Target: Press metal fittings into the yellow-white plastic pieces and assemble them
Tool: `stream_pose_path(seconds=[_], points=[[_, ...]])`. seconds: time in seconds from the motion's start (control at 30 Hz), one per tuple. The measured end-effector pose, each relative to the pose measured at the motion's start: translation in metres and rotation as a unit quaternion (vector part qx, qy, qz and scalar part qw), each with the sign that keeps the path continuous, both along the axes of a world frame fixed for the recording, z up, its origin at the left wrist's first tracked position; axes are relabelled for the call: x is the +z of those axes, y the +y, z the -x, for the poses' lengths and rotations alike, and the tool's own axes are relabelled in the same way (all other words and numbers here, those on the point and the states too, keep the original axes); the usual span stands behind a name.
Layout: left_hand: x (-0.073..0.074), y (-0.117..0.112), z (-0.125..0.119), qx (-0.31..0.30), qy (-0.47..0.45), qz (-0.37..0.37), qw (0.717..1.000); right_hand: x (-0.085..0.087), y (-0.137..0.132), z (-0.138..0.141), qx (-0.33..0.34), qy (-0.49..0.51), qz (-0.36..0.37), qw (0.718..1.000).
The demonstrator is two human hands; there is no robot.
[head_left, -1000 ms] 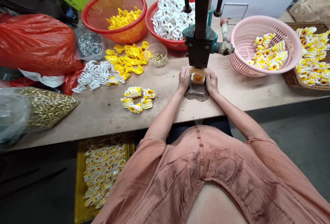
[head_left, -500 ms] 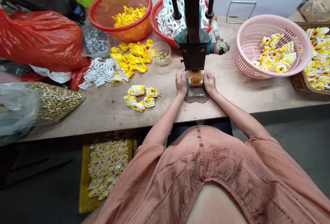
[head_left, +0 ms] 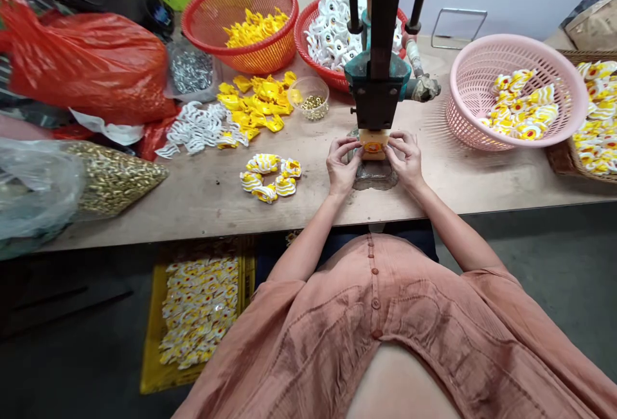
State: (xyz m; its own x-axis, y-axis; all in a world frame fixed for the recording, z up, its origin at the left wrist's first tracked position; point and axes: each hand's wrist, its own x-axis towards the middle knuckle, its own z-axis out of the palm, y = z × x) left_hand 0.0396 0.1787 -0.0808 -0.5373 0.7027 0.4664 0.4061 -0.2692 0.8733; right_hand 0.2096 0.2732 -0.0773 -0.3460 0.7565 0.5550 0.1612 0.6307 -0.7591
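A small yellow plastic piece with an orange middle (head_left: 373, 147) sits in a cream-coloured block (head_left: 375, 156) under the head of a green and black press (head_left: 378, 94). My left hand (head_left: 343, 165) is at the left side of the piece, thumb and fingers pinched on its edge. From the right, my right hand (head_left: 407, 159) pinches the opposite edge with thumb and forefinger. Beneath the block is the press's worn metal base (head_left: 375, 178). To the left, several yellow and white striped pieces (head_left: 285, 186) lie in a ring on the table (head_left: 216, 207).
Behind the press is a red basket of white parts (head_left: 332, 75); left of it, another red basket (head_left: 241, 56) holds yellow parts. A cup of brass rings (head_left: 313, 107) stands near loose yellow parts (head_left: 260, 104). A pink basket (head_left: 463, 123) is at right, a bag of brass pieces (head_left: 118, 178) at left.
Both hands have moved from the sides of the block to the yellow piece, fingertips now at its edges. The view has shifted slightly, so the table things appear further right.
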Motion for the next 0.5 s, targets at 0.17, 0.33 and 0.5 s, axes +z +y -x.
stream_pose_path(seconds=[0.17,0.33,0.5], points=[[0.0,-0.008,-0.002,-0.007,0.051,0.006,0.999,0.003,-0.011,-0.003,0.004,-0.017,-0.034,0.999],[-0.002,-0.019,-0.002,-0.026,0.099,0.034,0.994,0.007,-0.004,-0.012,0.044,0.008,0.031,0.999],[-0.016,-0.035,-0.005,-0.094,0.125,0.12,0.98,0.061,0.078,-0.01,0.011,0.073,0.25,0.965]])
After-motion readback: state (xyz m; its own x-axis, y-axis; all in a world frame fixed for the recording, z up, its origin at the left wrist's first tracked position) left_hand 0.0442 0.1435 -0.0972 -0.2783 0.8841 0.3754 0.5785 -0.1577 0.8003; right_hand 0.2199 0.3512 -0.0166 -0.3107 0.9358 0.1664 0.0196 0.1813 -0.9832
